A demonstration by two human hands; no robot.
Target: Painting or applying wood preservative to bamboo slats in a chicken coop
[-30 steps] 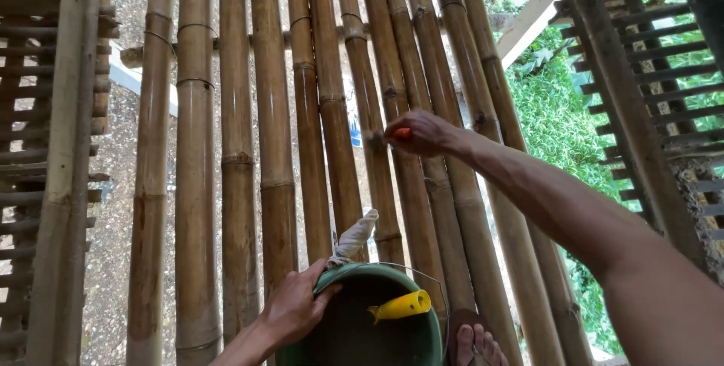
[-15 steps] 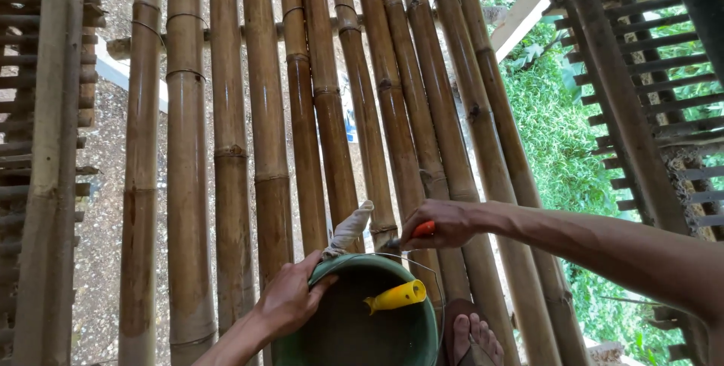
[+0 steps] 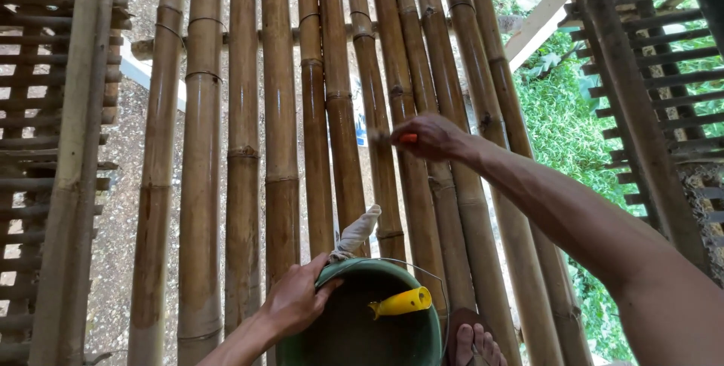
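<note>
My right hand (image 3: 434, 137) is stretched out over the bamboo poles (image 3: 280, 132), shut on a paintbrush with an orange handle (image 3: 408, 138); its bristle end rests on a pole. My left hand (image 3: 296, 299) grips the rim of a green bucket (image 3: 360, 319) at the bottom of the view. Inside the bucket lies a tool with a yellow handle (image 3: 401, 302). A whitish rag (image 3: 357, 232) sticks up from behind the bucket's rim.
The bamboo poles run side by side away from me, with gravel ground visible between them. Slatted wooden frames (image 3: 45, 139) flank both sides. Green plants (image 3: 562, 121) lie below at the right. My bare toes (image 3: 477, 343) show beside the bucket.
My right hand with the brush dipped back to the bucket, then reached out over the poles again. My left hand has stayed on the bucket's rim.
</note>
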